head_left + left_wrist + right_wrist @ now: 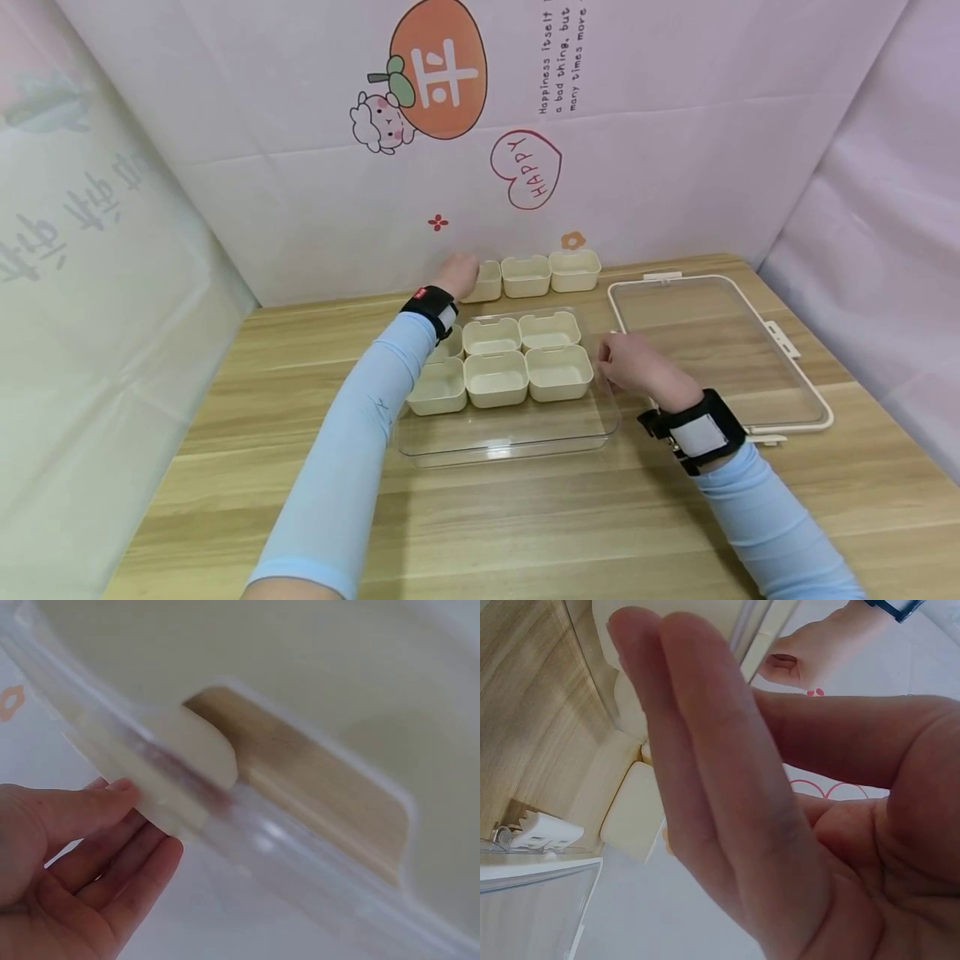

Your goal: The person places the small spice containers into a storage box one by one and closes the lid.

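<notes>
Gently does it with the small cream bin [483, 285] at the left end of the back row: it stands behind the clear tray [510, 450], right at your left hand [456, 277]. Your thumb and fingertips there are nearly closed, with what looks like the bin's wall pinched between them. Make that pinch just firm enough to prevent tilting, and raise the bin upright before bringing it across. Just right of those fingers, two more cream bins [527, 277] stand in line, close enough to be knocked by a sideways pull. Nearer you than the same fingers, six matching bins [497, 380] sit in two rows inside the tray; your sleeved left forearm [360, 417] passes over their left end, so hold it high. Your right hand [633, 362] is at the tray's right side, fingers loosely bent; whether they grip its wall, you cannot tell from these views. A light touch there should stop the tray sliding. Right of those fingers, the framed clear lid [705, 333] lies flat, well apart from your left hand.
</notes>
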`<state>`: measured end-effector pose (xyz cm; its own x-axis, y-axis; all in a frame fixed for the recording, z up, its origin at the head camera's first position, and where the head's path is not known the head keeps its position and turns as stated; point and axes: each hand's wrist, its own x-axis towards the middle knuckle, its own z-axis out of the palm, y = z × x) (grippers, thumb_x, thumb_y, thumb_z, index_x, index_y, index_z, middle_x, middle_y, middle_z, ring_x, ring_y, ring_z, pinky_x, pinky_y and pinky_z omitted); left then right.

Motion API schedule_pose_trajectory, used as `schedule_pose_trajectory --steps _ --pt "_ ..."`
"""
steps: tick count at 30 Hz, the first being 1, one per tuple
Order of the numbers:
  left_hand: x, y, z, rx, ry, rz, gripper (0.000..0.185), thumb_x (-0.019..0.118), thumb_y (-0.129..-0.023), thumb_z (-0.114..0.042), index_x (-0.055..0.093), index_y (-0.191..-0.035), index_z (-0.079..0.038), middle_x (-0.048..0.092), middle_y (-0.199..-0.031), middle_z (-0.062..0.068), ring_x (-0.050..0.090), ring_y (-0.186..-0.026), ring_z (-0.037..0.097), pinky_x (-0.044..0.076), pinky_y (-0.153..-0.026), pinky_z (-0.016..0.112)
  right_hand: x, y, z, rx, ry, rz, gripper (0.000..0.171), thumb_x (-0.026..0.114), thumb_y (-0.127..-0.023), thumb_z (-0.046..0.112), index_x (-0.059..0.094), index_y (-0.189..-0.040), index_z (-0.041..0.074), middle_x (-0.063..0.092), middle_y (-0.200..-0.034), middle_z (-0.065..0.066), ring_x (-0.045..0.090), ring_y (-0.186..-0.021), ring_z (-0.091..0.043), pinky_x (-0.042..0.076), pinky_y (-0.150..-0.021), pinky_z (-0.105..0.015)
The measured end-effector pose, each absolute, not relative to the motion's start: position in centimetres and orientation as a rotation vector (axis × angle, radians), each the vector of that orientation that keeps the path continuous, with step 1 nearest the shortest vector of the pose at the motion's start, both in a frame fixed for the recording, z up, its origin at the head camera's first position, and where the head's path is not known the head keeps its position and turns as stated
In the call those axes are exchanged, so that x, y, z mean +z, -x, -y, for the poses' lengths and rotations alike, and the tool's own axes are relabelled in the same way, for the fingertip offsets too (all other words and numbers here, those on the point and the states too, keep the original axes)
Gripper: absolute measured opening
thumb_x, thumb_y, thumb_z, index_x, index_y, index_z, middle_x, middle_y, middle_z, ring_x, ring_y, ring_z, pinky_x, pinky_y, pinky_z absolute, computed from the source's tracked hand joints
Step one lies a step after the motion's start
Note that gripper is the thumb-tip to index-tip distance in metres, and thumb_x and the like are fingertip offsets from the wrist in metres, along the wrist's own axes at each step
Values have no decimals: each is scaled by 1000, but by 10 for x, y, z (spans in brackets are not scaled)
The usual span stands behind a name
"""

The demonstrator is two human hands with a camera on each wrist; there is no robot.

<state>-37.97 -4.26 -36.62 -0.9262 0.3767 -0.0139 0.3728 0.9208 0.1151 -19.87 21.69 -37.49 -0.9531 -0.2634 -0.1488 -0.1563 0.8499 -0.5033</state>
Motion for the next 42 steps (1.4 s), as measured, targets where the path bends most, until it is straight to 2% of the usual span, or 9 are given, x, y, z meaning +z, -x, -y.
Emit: schedule_pose_trajectory --steps 8,19,30,37,42 --pt "-359 376 47 202 -610 -3074 17 50 -95 -3 65 -104 -2 63 -101 11 57 -90 23 50 -81 32 -373 199 -216 -707 334 -2827 10 54 -88 5 56 -78 2 62 -68 -7 59 -60 -16 43 -56 -27" --pt "-355 360 59 258 -714 -3104 18 49 -92 4 65 -98 -2 64 -91 10 57 -82 22 49 -75 33 -374 198 -214 -685 353 -2836 10 55 -87 5 56 -77 3 61 -65 -6 57 -60 -16 42 -57 -27" --pt "-347 327 68 248 -808 -3147 20 51 -84 10 65 -91 -2 62 -80 7 55 -69 19 47 -59 27 -374 200 -214 -712 332 -2797 11 56 -89 7 56 -81 1 63 -70 -8 61 -62 -16 44 -57 -27" --pt "-341 305 74 195 -890 -3173 25 52 -77 12 68 -90 -1 67 -83 9 57 -70 18 47 -60 25 -374 200 -214 -739 336 -2786 9 54 -88 5 55 -81 0 63 -71 -9 63 -62 -18 45 -57 -27" --pt "-337 291 78 226 -958 -3199 26 51 -74 15 69 -81 -2 64 -75 7 52 -64 16 41 -53 24 -374 200 -215 -727 353 -2805 8 53 -87 5 55 -80 1 62 -71 -9 61 -60 -15 45 -57 -27"
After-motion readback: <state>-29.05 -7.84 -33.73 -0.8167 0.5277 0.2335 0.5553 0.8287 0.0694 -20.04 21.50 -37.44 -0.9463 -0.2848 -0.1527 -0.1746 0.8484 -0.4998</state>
